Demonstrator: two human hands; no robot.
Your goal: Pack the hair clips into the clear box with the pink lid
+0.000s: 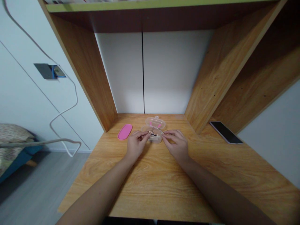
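Note:
A clear plastic case (155,141) lies on the desk with its hinged lid (155,122) up at the back. Pink shows through the lid, and small dark and light items are inside the case. Over its left side, my left hand (137,142) pinches a small copper-coloured looped metal piece (151,132). My right hand (176,142), at the case's right edge, has thumb and fingertips closed on a thin silvery metal piece (159,129). Whether the two pieces are joined is too small to tell. A pink oval tray (125,132) rests left of my left hand.
A phone (225,132) lies at the desk's right, near the wall. Wooden side panels (208,81) and a shelf (150,15) enclose the back of the desk (150,187). A white cable (75,90) hangs at the left, past the desk edge.

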